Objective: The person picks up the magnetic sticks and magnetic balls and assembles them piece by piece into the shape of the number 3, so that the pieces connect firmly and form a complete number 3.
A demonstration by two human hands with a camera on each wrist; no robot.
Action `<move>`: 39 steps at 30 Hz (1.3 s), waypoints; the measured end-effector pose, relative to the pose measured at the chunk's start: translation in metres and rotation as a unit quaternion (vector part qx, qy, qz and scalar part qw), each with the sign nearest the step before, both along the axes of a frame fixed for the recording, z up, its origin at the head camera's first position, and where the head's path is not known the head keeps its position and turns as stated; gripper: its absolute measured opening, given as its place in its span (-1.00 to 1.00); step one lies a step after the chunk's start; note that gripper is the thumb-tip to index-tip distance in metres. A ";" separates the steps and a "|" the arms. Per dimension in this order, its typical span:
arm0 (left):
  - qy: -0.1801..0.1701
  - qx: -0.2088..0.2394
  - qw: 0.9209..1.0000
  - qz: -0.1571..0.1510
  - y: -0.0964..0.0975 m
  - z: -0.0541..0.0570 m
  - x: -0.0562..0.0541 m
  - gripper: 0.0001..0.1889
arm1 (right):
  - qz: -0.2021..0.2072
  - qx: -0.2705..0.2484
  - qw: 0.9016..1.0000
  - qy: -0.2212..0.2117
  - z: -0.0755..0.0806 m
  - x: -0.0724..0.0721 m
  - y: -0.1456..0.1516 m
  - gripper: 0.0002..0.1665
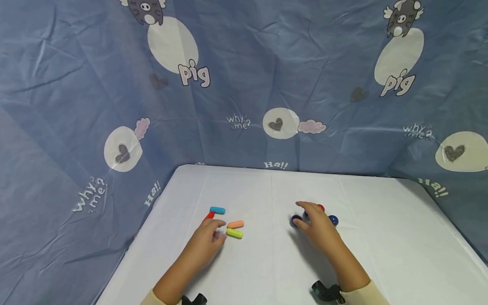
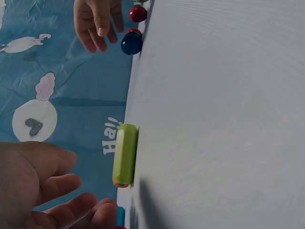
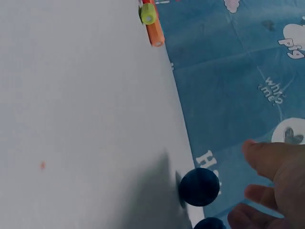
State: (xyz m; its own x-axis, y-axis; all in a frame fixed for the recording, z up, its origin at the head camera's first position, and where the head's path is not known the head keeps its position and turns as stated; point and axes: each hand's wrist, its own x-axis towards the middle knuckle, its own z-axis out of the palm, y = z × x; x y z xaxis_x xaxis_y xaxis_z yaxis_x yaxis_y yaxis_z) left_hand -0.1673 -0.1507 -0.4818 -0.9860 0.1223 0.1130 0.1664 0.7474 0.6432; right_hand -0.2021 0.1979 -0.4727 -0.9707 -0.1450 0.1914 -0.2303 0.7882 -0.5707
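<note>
My left hand point(image 1: 206, 242) hovers over the left group of short coloured sticks, its fingers relaxed and parted with nothing between them. A red stick point(image 1: 210, 215) is partly covered by that hand, and a blue stick point(image 1: 217, 210) lies just beyond it. Right of the fingertips are an orange stick point(image 1: 235, 224) and a yellow-green stick point(image 1: 234, 233). Above the group of small glossy balls, my right hand point(image 1: 318, 224) has its fingers loosely spread and holds nothing. A dark blue ball point(image 3: 199, 187) sits near its thumb; another blue ball point(image 1: 333, 220) and a red ball point(image 1: 321, 207) show behind the hand.
A white cloth covers the table point(image 1: 267, 262). Behind and to the left hangs a blue printed curtain point(image 1: 236, 84). Black straps with camera mounts point(image 1: 328, 292) sit at both wrists. A stretch of white cloth separates the sticks from the balls.
</note>
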 end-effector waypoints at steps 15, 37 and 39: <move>-0.021 0.005 1.000 -0.007 0.002 -0.013 -0.004 -0.65 | -0.028 0.014 0.999 -0.037 -0.007 -0.002 -0.013 -0.38; -0.069 0.010 0.998 -0.009 0.000 -0.018 -0.008 -0.69 | -0.052 0.020 0.994 -0.095 -0.017 0.000 -0.019 -0.48; -0.068 0.008 0.998 -0.011 0.001 -0.018 -0.007 -0.69 | -0.051 0.018 0.994 -0.093 -0.017 0.000 -0.018 -0.48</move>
